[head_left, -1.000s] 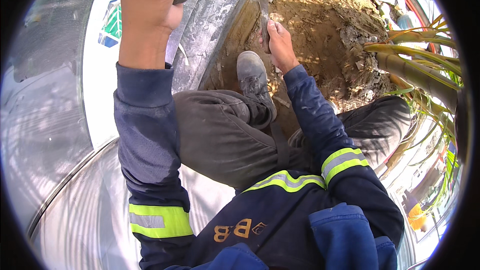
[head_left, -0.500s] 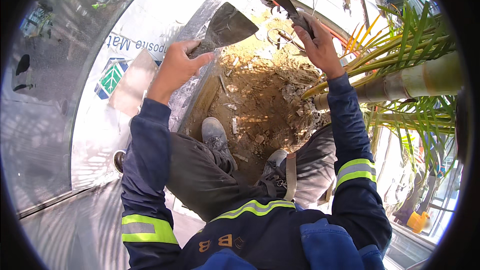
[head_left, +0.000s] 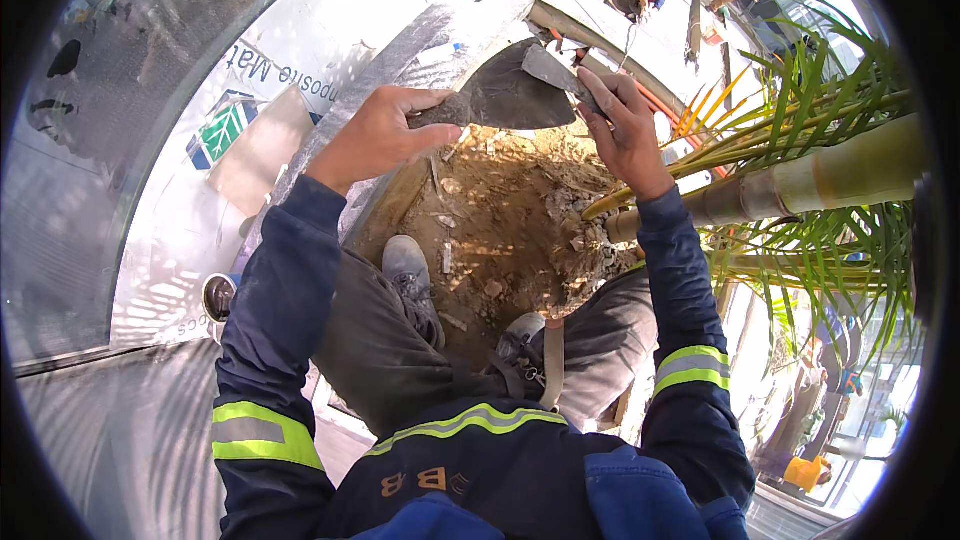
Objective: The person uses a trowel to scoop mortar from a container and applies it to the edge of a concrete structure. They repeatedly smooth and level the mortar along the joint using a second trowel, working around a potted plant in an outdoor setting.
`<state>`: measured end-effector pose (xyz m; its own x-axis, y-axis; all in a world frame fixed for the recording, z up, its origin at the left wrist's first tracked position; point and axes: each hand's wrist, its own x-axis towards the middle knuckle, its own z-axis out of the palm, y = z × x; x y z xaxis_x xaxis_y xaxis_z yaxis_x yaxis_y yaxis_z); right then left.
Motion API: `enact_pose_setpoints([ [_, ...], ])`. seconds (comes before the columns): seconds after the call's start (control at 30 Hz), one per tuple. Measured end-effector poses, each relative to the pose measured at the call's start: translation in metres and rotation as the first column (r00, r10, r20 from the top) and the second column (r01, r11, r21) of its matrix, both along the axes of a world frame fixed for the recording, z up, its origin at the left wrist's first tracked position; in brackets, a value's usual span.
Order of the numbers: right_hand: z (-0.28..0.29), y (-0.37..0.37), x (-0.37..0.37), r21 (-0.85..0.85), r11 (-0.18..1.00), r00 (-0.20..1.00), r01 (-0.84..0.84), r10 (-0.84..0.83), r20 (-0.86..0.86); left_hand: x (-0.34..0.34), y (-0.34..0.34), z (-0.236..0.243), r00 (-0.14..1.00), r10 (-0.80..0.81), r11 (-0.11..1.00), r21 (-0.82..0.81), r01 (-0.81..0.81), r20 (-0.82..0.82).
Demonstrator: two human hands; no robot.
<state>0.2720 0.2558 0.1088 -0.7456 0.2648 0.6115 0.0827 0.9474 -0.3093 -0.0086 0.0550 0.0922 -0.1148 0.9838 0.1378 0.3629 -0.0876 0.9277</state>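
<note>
Though upside-down, dark lettering (head_left: 287, 77) near left hand (head_left: 378, 133).

**Dull metal, matt cloth, rough grit**

At 12 o'clock, the broad scraper (head_left: 512, 92) has a dark, smooth metal blade with a smeared, matt finish; its handle (head_left: 442, 113) looks rough and crusted. The narrow scraper (head_left: 548, 71) at 1 o'clock shows paler grey, dull metal; its grip is mostly covered, so that material is hard to tell. The soil (head_left: 505, 210) just above centre is dry, coarse and crumbly. At 8 o'clock the work boot (head_left: 404, 260) is matt and dusty. The trousers (head_left: 375, 340) at 7 are soft, matt cloth; the reflective band (head_left: 692, 368) at 4 is smooth and silvery. The palm stem (head_left: 850, 161), toward 3, is smooth with a slight sheen.
</note>
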Motion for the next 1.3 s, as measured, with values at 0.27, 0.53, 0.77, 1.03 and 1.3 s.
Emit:
enact_pose_setpoints([
  [0.27, -0.001, -0.004, 0.017, -0.002, 1.000, 0.999, 0.014, -0.014, -0.038, 0.007, -0.014, 0.014, 0.999, 0.028, 1.000, 0.011, -0.028, 0.043],
  [0.53, -0.023, -0.019, 0.047, -0.556, 0.802, 0.947, 0.220, -0.312, -0.076, 0.028, -0.004, 0.025, 0.989, 0.082, 0.994, 0.063, -0.090, 0.127],
  [0.77, 0.014, -0.092, -0.032, -0.789, 0.610, 0.881, -0.073, -0.331, -0.337, 0.088, 0.003, 0.020, 0.929, -0.057, 0.997, -0.020, 0.069, 0.366],
  [1.03, -0.044, -0.137, -0.016, -0.674, 0.737, 0.919, -0.045, -0.234, -0.316, 0.054, 0.011, 0.016, 0.874, 0.054, 0.998, -0.038, -0.040, 0.483],
  [1.3, -0.014, -0.083, -0.022, -0.888, 0.358, 0.811, -0.290, -0.402, -0.426, 0.085, 0.003, 0.013, 0.941, -0.077, 0.989, -0.091, 0.113, 0.331],
])
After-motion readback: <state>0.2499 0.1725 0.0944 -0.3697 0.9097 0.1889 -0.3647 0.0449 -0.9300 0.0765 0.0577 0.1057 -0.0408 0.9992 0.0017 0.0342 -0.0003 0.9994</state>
